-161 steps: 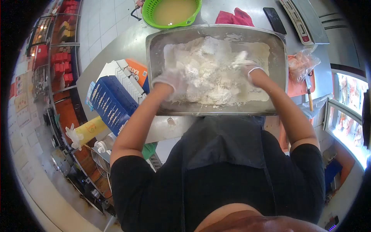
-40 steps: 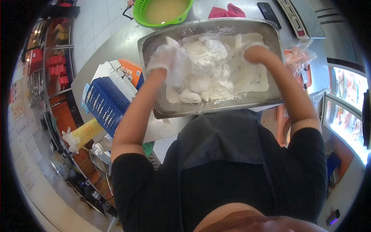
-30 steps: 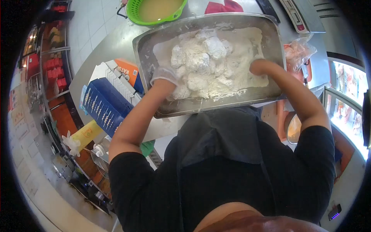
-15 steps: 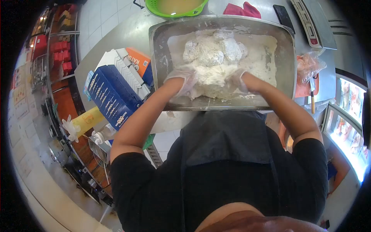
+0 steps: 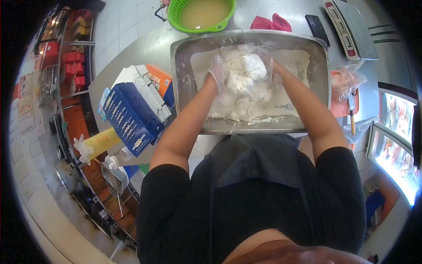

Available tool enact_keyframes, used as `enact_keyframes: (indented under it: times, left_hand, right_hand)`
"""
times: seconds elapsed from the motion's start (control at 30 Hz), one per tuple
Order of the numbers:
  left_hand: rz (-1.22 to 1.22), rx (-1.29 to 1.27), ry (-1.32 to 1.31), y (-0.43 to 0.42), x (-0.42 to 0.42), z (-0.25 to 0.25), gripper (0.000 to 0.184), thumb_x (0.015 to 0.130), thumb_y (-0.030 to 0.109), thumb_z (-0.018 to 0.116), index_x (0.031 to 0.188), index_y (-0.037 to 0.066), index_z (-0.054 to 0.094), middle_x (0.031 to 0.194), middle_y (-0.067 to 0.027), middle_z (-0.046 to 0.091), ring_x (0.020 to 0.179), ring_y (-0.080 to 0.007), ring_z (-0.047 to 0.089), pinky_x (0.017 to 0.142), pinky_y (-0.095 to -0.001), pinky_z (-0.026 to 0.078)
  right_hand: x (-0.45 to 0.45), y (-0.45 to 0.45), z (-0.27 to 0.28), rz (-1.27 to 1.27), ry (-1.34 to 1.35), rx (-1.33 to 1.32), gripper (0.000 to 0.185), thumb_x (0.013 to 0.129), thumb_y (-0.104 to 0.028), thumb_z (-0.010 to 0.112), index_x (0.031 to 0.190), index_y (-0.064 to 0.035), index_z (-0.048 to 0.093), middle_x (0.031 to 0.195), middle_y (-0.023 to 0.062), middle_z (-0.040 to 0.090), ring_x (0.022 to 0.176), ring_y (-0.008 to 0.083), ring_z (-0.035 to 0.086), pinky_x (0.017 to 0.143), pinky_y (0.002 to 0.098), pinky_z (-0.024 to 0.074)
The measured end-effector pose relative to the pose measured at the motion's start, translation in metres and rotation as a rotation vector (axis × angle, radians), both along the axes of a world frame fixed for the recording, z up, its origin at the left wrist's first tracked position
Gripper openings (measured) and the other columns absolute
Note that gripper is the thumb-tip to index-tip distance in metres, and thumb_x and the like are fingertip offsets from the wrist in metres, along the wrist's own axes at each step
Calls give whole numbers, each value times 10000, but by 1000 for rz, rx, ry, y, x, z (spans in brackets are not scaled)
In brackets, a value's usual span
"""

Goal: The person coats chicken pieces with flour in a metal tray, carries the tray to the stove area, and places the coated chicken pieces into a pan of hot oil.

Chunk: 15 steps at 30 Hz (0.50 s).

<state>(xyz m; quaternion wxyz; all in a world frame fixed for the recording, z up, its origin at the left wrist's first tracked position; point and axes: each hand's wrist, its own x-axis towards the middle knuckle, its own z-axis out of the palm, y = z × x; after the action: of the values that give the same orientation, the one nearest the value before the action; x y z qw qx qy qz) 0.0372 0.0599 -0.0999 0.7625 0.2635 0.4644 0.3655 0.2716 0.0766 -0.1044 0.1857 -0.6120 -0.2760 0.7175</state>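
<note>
A deep metal tray [image 5: 184,124] holds white flour [image 5: 295,66] and a heap of thickly flour-coated pieces [image 5: 252,66], lumpy like meat; their kind is hard to make out under the coating. My left hand [image 5: 218,74], in a clear plastic glove, cups the heap's left side. On the opposite side, my right hand [image 5: 271,69], gloved as well, presses against the pieces, its fingers partly hidden and blurred. Both hands are closed in around the heap, with pieces between them. Some flour and coated bits lie near the tray's front wall.
Behind the tray stand a green basket [image 5: 176,20] with cloudy liquid, a red cloth [image 5: 272,23], a phone [image 5: 317,30] and a scale [image 5: 354,33]. To the right are a plastic bag [image 5: 347,81] and a knife [image 5: 352,112]; to the left, a blue box [image 5: 129,116].
Both hands have moved from the tray's front toward its back and closer together. The coated pieces have been gathered and turned over between them. The view has shifted slightly.
</note>
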Motion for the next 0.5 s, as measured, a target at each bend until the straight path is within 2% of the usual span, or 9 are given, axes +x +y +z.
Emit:
enact_keyframes:
  times: [0.07, 0.13, 0.2, 0.23, 0.27, 0.3, 0.37, 0.47, 0.5]
  left_hand:
    - [-26, 122, -25, 1, 10, 3, 464, 984, 363, 298, 1318, 70, 434, 1190, -90, 558, 1037, -192, 562, 882, -334, 476]
    - [0, -20, -177, -1, 8, 21, 463, 983, 367, 324, 1316, 69, 446, 1225, -79, 552, 1077, -190, 557, 912, -325, 471]
    - [-18, -173, -267, -6, -5, 16, 462, 981, 367, 341, 1316, 68, 452, 1242, -69, 550, 1090, -189, 559, 922, -320, 471]
    - [-57, -244, -278, -7, -21, 3, 462, 979, 364, 345, 1317, 69, 451, 1241, -64, 552, 1083, -189, 563, 918, -318, 473]
    - [-124, -252, -175, -6, -27, 9, 461, 978, 362, 344, 1320, 71, 450, 1241, -62, 553, 1081, -190, 565, 916, -317, 474]
    - [-196, -261, -76, -5, -33, 16, 461, 977, 360, 344, 1323, 73, 449, 1241, -59, 555, 1078, -191, 568, 914, -316, 475]
    - [-378, -162, 351, -3, -28, 88, 462, 976, 357, 334, 1331, 83, 445, 1244, -57, 558, 1082, -197, 570, 915, -315, 474]
    - [-891, 223, 1217, 21, -43, 117, 454, 972, 342, 312, 1297, 81, 491, 1260, -72, 556, 1099, -234, 569, 945, -346, 447]
    - [-800, 186, 1247, 26, -46, 113, 459, 966, 352, 314, 1278, 74, 503, 1252, -101, 553, 1103, -257, 562, 953, -355, 435]
  right_hand:
    - [-15, -2, 0, 16, 105, 21, 492, 901, -478, 489, 1249, -133, 531, 1170, 62, 592, 965, 180, 591, 704, 369, 489]
    - [-15, -10, -18, 37, 284, 145, 488, 922, -464, 444, 1272, -129, 502, 1176, 51, 574, 1023, 184, 568, 788, 388, 478]
    - [-20, -29, 6, 16, 255, 138, 456, 940, -415, 414, 1279, -120, 490, 1183, 53, 564, 1076, 200, 547, 863, 400, 463]
    - [-35, -38, 71, -20, 120, 53, 425, 944, -378, 412, 1268, -116, 498, 1188, 61, 566, 1090, 213, 541, 880, 399, 454]
    - [-42, -40, 106, -58, -15, -22, 395, 949, -340, 409, 1258, -113, 506, 1194, 68, 568, 1103, 226, 535, 897, 397, 445]
    - [-36, -43, 103, 257, -145, 339, 356, 945, -302, 415, 1211, -94, 527, 1186, 79, 578, 1072, 233, 550, 899, 392, 445]
    - [-7, -51, 95, 894, -397, 1061, 287, 937, -227, 425, 1117, -57, 571, 1169, 102, 597, 1008, 245, 581, 902, 381, 445]
    - [22, -32, 87, 991, -411, 1388, 346, 827, -105, 521, 1166, -50, 565, 1200, 164, 561, 1113, 287, 524, 938, 378, 418]
    - [27, -19, 85, 894, -488, 1064, 327, 850, -126, 516, 1163, -44, 566, 1223, 156, 555, 1128, 286, 518, 944, 378, 417]
